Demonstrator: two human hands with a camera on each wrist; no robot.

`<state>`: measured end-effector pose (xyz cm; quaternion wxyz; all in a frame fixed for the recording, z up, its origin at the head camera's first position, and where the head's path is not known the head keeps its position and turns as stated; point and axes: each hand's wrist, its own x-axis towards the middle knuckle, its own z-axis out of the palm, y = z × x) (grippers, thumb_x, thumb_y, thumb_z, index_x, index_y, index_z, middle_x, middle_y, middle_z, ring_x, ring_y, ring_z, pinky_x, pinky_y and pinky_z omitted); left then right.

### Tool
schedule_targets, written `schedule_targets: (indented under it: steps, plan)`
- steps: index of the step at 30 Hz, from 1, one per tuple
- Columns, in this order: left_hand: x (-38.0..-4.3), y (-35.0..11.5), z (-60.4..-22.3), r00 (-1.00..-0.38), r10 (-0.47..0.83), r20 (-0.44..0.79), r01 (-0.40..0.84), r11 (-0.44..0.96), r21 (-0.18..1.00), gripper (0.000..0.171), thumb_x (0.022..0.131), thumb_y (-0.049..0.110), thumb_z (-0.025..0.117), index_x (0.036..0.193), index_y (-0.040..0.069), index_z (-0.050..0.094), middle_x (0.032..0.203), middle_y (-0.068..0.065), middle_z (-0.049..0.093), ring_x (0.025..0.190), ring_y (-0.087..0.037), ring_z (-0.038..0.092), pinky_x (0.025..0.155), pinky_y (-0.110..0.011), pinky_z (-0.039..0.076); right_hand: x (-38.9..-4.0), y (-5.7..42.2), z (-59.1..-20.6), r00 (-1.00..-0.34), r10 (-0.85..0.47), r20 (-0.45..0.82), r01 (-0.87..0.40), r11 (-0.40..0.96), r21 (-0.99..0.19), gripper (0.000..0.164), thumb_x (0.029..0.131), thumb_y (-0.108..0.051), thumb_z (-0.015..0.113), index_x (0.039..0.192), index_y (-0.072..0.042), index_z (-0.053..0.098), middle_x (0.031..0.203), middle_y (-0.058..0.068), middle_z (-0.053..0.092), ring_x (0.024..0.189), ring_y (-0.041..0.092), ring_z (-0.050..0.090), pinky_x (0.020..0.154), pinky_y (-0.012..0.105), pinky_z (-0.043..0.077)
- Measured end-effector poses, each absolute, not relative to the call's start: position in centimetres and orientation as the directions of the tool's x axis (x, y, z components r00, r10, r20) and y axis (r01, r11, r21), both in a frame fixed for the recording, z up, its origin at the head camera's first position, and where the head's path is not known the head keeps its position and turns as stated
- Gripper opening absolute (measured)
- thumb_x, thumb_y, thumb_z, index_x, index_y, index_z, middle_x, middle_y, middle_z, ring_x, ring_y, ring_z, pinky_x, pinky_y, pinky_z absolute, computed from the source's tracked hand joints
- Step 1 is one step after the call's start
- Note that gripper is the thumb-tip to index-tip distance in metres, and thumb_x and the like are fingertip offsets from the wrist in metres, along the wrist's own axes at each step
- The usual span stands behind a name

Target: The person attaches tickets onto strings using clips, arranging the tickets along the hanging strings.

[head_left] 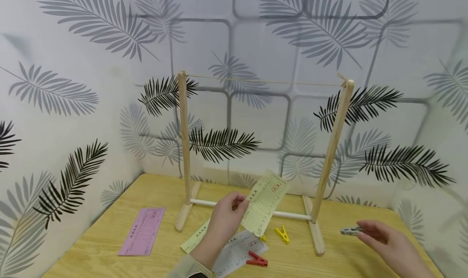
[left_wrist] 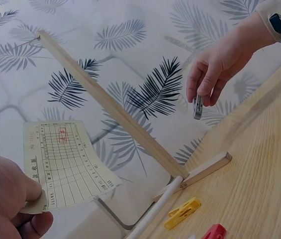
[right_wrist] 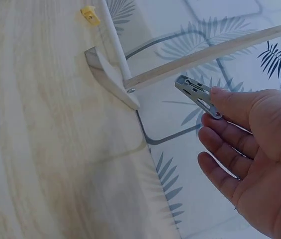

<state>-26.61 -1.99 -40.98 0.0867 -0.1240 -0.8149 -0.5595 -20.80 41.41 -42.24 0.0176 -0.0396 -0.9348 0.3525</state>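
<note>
Over the counter [head_left: 91, 247], in front of the wooden frame [head_left: 332, 152] with its string [head_left: 263, 81], the left hand [head_left: 224, 217] pinches a yellow slip [head_left: 265, 205] between thumb and fingers. Right of the frame, the right hand [head_left: 389, 241] pinches a gray clip [head_left: 350, 231] (metal, by its look) above the counter. Below the left hand lies a white slip [head_left: 234, 255], a red clip [head_left: 257, 260] at its edge; a pink slip [head_left: 142, 231] lies well apart, to the left.

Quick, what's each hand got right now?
Left hand: pinching a pale yellow-green paper slip.
Right hand: pinching a grey clip.
</note>
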Motion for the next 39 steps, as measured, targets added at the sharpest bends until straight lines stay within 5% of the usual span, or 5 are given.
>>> schedule_targets:
  steps: [10, 17, 28, 35, 39]
  plan:
    - [-28.0, -3.6, -40.1, -0.946, 0.059, 0.319, 0.320, 0.327, 0.889, 0.007, 0.109, 0.015, 0.071, 0.107, 0.010, 0.075, 0.091, 0.002, 0.069, 0.084, -0.015, 0.061, 0.077, -0.036, 0.054, -20.5, 39.1, -38.9, -0.986, 0.064, 0.156, -0.053, 0.762, -0.646, 0.061, 0.109, -0.044, 0.072, 0.150, 0.001, 0.063, 0.135, 0.019, 0.073, 0.114, 0.031, 0.075, 0.079, 0.025, 0.061]
    - [-28.6, -4.8, -39.3, -0.945, 0.018, 0.328, 0.316, 0.322, 0.892, 0.008, 0.111, 0.018, 0.069, 0.109, 0.010, 0.073, 0.097, -0.001, 0.070, 0.092, -0.017, 0.064, 0.087, -0.041, 0.055, -20.9, 37.1, -36.1, -0.953, -0.006, 0.302, -0.201, 0.758, -0.620, 0.050, 0.106, -0.029, 0.079, 0.146, -0.002, 0.067, 0.127, 0.016, 0.075, 0.099, -0.008, 0.066, 0.078, 0.022, 0.059]
    - [-30.2, -6.9, -37.1, -0.923, -0.029, 0.384, 0.366, 0.243, 0.898, 0.008, 0.111, 0.014, 0.069, 0.113, 0.006, 0.072, 0.100, -0.006, 0.072, 0.093, -0.016, 0.063, 0.086, -0.032, 0.054, -22.0, 33.0, -30.1, -0.915, -0.124, 0.384, -0.344, 0.738, -0.580, 0.040, 0.106, -0.029, 0.079, 0.141, -0.011, 0.071, 0.127, 0.005, 0.078, 0.106, 0.001, 0.072, 0.082, 0.024, 0.060]
    - [-31.3, -8.3, -35.3, -0.901, -0.035, 0.433, 0.427, 0.112, 0.897, 0.010, 0.111, 0.009, 0.067, 0.114, 0.000, 0.071, 0.099, -0.013, 0.069, 0.086, -0.016, 0.057, 0.074, -0.024, 0.048, -23.1, 29.2, -25.6, -0.866, -0.231, 0.444, -0.458, 0.724, -0.516, 0.040, 0.108, -0.027, 0.077, 0.144, -0.012, 0.070, 0.129, 0.004, 0.078, 0.113, 0.021, 0.075, 0.088, 0.024, 0.058]
    - [-31.8, -8.8, -34.3, -0.910, -0.059, 0.410, 0.404, 0.095, 0.910, 0.013, 0.112, 0.013, 0.068, 0.117, 0.001, 0.071, 0.098, -0.009, 0.068, 0.083, -0.015, 0.053, 0.070, -0.024, 0.045, -23.9, 27.1, -23.2, -0.843, -0.260, 0.471, -0.492, 0.726, -0.480, 0.041, 0.108, -0.028, 0.076, 0.146, -0.014, 0.069, 0.128, 0.002, 0.079, 0.114, 0.023, 0.075, 0.091, 0.037, 0.061]
